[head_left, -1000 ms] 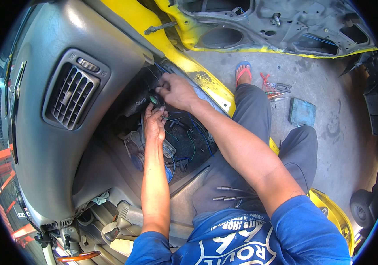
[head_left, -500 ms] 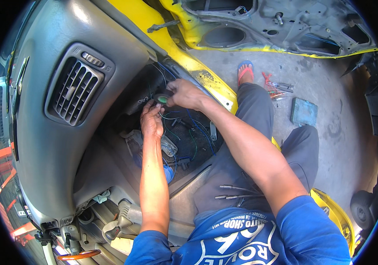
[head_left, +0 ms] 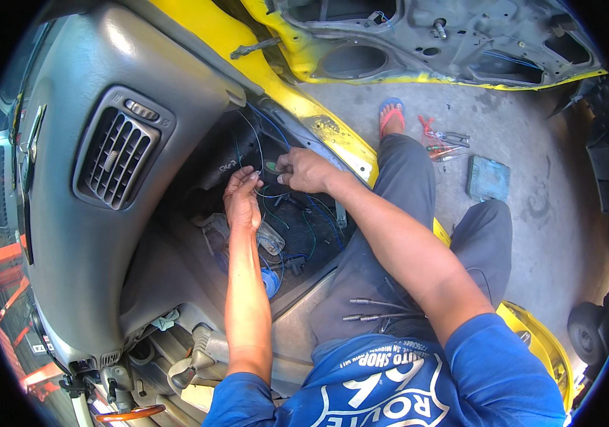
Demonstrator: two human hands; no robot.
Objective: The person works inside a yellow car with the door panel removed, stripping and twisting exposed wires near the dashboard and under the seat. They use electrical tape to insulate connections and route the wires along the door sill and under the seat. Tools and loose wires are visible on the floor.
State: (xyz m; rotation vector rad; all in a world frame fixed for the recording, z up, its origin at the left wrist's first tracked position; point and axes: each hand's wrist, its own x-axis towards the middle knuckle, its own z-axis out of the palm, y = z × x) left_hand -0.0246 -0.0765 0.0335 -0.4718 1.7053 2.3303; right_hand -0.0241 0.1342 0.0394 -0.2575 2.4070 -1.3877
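Observation:
In the footwell beneath the dashboard, my left hand (head_left: 242, 203) pinches a thin wire (head_left: 259, 173) at its fingertips. Just to the right, my right hand (head_left: 307, 171) grips a roll of black tape (head_left: 272, 167) with a green core, partly hidden by the fingers. A small gap separates the two hands. Loose white, blue and green wires run around them. Below lies a clear plastic piece (head_left: 269, 239), with a blue round thing (head_left: 269, 282) near it and a black connector (head_left: 294, 265) on the footwell floor.
The grey dashboard (head_left: 166, 64) with its air vent (head_left: 118, 151) rises on the left. A yellow door sill (head_left: 351, 151) borders the opening, and the stripped door (head_left: 418, 43) stands open beyond. Pliers and screwdrivers (head_left: 448, 142) lie by a teal case (head_left: 488, 178). Cable plugs (head_left: 372, 309) rest on my lap.
My right hand has drawn slightly right and down, away from my left hand. The tape roll has gone with it and now shows less of its green core.

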